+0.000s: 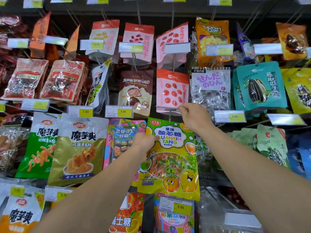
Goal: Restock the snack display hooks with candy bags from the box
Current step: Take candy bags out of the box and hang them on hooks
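display wall (168,14): a dark backing panel studded with thin metal pegs, each peg carrying flat, glossy plastic snack pouches and ending in a clear price-tag holder with a yellow label. pouches hang in overlapping rows, their film surfaces crinkled and reflective.

candy bag (170,158): a large rectangular pouch of shiny yellow-and-green film, printed with a white cloud-shaped title panel, a cartoon orange and a cartoon lemon, and a clear window showing small wrapped sweets. it hangs near the middle of the wall, its top edge under a thin hook (170,117), overlapping the pink gummy bag (121,140) on its left.

olive-gold pouch (77,148) and green-and-white pouch (40,145): matte-looking foil packs to the left, each with a red oval logo.

pink strawberry pouch (171,89): smooth pale-pink pack with a red header, directly above the candy bag.

left hand (144,140): fingers curled over the upper left edge of the candy bag, pinching it beside the title panel; the forearm crosses the bag's lower left corner.

right hand (193,116): above the bag's upper right corner, fingers drawn together and pinching the end of a clear price-tag strip (166,107) on the peg just above the bag; this hand is apart from the bag film itself.

price label (180,206): small yellow tag in a clear holder, lying over the bag's lower edge.
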Tool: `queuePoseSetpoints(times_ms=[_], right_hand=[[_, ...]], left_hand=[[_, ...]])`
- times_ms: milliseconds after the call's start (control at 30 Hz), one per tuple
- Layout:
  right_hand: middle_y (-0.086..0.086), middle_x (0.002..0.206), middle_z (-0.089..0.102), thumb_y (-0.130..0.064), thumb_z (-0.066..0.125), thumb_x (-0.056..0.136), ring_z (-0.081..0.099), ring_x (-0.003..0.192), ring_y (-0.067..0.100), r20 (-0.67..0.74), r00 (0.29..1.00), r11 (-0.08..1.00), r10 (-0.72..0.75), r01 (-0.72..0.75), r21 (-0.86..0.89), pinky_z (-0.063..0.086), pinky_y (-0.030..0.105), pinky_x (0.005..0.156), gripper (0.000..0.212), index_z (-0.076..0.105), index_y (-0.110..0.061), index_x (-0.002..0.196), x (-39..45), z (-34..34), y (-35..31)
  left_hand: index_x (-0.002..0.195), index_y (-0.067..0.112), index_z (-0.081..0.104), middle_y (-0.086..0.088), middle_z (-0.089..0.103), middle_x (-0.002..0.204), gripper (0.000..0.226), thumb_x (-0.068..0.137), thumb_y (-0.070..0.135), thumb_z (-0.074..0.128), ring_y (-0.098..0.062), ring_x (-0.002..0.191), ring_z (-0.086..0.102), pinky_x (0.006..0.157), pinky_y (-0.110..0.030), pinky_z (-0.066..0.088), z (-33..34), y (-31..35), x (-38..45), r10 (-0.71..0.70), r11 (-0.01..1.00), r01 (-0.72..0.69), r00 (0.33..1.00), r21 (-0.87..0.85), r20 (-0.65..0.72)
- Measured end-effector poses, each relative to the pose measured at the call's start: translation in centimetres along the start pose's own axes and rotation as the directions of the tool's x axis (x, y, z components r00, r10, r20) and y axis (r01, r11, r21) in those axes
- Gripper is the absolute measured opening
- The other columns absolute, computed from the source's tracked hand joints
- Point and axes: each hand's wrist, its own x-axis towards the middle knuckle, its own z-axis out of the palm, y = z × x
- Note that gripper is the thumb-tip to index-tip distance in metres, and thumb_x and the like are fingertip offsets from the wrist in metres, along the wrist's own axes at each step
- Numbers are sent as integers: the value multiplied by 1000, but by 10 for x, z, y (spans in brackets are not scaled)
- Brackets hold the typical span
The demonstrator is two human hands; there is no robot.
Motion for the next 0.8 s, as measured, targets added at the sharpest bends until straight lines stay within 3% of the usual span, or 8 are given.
queuePoseSetpoints(times_ms=[67, 167, 300, 400, 533, 633, 700, 800], right_hand=[[7, 119, 69, -31, 45, 100, 60, 108, 32, -6, 1000, 1000, -8, 8, 3, 50, 41, 92, 29, 68, -25, 116, -4, -1, -1], [7, 129, 63, -27, 54, 95, 57, 114, 30, -41, 999, 1000, -23, 22, -14, 45, 37, 93, 33, 64, -20, 126, -18, 2, -1], [5, 138, 48, -23, 61, 90, 52, 119, 25, -37, 999, 999, 16, -14, 33, 44, 37, 95, 52, 49, -18, 140, -51, 17, 14], [5, 140, 40, -25, 65, 87, 51, 121, 25, 61, 994, 993, 91, -95, 71, 46, 41, 100, 60, 43, -17, 142, -77, 35, 27], [2, 143, 34, -35, 65, 86, 47, 126, 25, 173, 966, 980, 191, -198, 24, 44, 42, 99, 68, 36, -18, 145, -112, 54, 40], [2, 149, 33, -48, 64, 85, 43, 132, 28, 201, 944, 959, 262, -278, 55, 41, 45, 102, 72, 31, -29, 146, -132, 61, 48], [4, 152, 34, -51, 63, 83, 43, 132, 32, 245, 925, 948, 289, -313, 63, 41, 47, 103, 76, 24, -39, 146, -141, 63, 51], [4, 148, 37, -51, 67, 80, 46, 130, 32, 243, 927, 953, 286, -302, 31, 44, 45, 100, 81, 22, -41, 146, -144, 62, 50]], left_hand=[[77, 13, 48, -18, 69, 90, 28, 88, 26, 70, -30, 80, 66, 83, -42, 54, 0, 0, 0, 15, 1000, -15, 1000, 11, -8], [67, 20, 31, -6, 48, 71, 44, 91, 27, 68, -18, 62, 46, 70, -35, 41, 0, -5, 1, 56, 996, -56, 998, 64, -2], [66, 20, 27, 3, 25, 67, 47, 93, 33, 64, -11, 57, 28, 57, -34, 30, 0, -18, 1, 94, 990, -94, 996, 104, 2], [77, 13, 46, 4, 29, 68, 34, 95, 38, 60, -13, 61, 32, 65, -33, 33, 0, -28, 1, 117, 983, -117, 993, 138, 14], [67, 16, 37, -1, 37, 69, 42, 88, 35, 67, -13, 59, 36, 64, -32, 34, -5, -46, 4, 161, 937, -147, 987, 316, -18], [97, 8, 56, -8, 61, 90, 40, 76, 36, 75, -26, 82, 60, 66, -35, 44, -11, -61, -2, 178, 884, -175, 983, 434, 33], [108, 13, 49, -2, 61, 100, 53, 73, 37, 80, -24, 94, 61, 71, -33, 47, -16, -67, -7, 208, 852, -209, 977, 480, 55], [110, 18, 39, 0, 56, 85, 59, 74, 34, 82, -20, 81, 58, 61, -30, 43, -23, -69, -8, 276, 803, -270, 959, 531, 69]])
